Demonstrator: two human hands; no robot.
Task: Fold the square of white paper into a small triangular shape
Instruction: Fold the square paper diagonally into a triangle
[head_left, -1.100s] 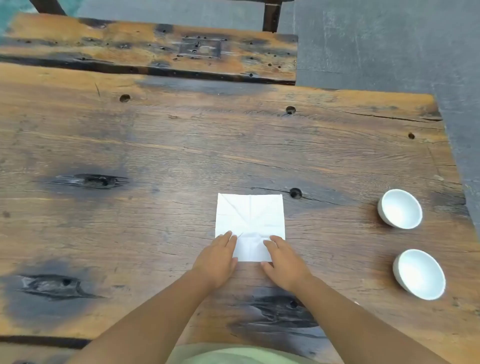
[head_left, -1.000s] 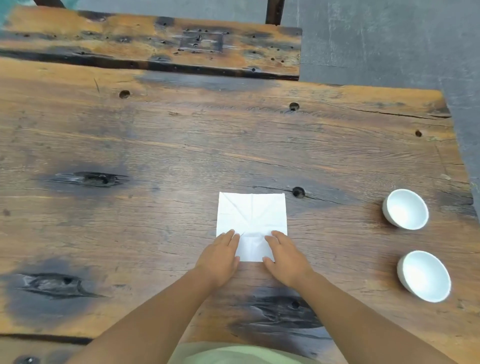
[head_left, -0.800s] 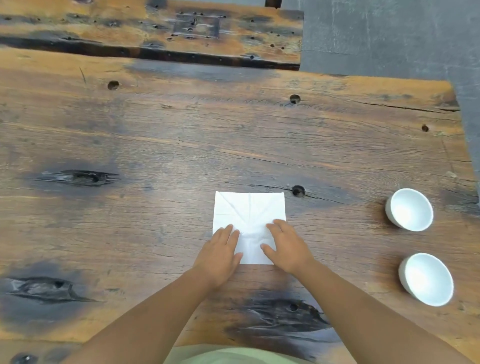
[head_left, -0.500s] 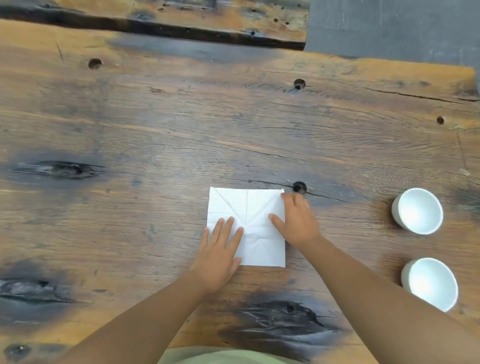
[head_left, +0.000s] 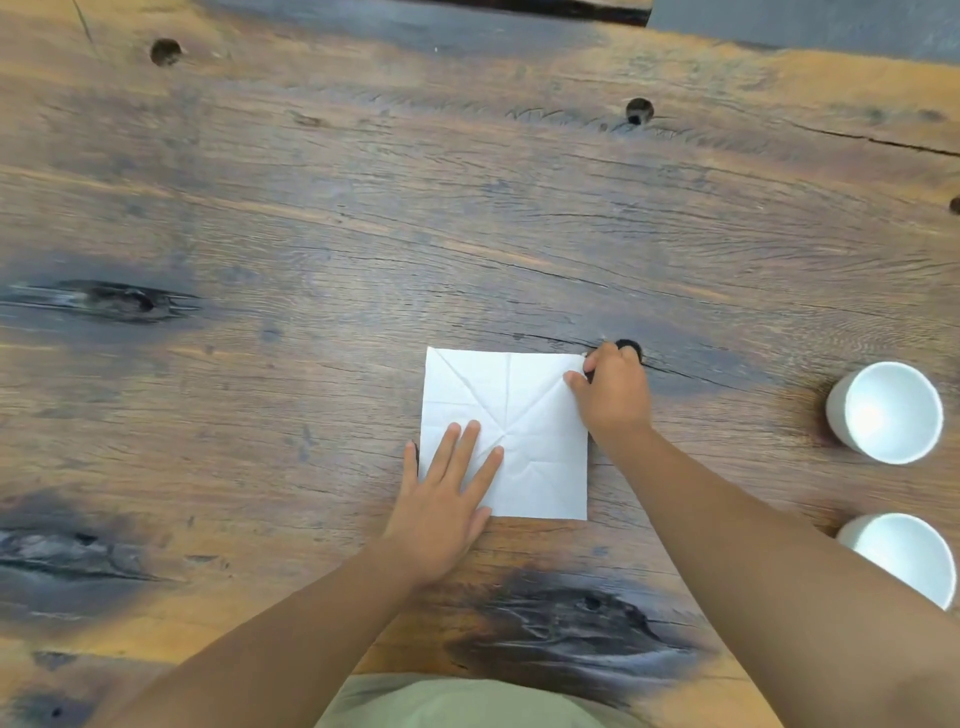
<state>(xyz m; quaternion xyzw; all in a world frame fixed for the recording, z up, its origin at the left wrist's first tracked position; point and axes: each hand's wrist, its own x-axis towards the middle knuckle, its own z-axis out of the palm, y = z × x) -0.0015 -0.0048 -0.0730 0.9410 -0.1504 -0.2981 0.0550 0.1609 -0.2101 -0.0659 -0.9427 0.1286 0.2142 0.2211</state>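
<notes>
The square of white paper (head_left: 506, 434) lies flat and unfolded on the wooden table (head_left: 311, 234), just in front of the person, its edges roughly square to the table's near edge and old crease lines running across it, both diagonals among them. The right hand (head_left: 613, 395) is at the far right corner, fingers curled and thumb closed toward them, pinching what looks like the very tip of that corner, though the contact itself is partly hidden by the knuckles. The left hand (head_left: 447, 499) lies open with fingers spread flat on the near left part of the sheet, pinning it down. That sets up the coming move: the pinched corner and the pinned corner sit at opposite ends of one diagonal, so the fold most likely carries the far right corner toward the near left, along that crease, with the right hand the one to travel. Compared with a second earlier, when both hands rested side by side on the near edge, the right hand has gone up to the far corner and the left has slid further onto the sheet. Two white cups (head_left: 885, 413) stand well apart to the right.
</notes>
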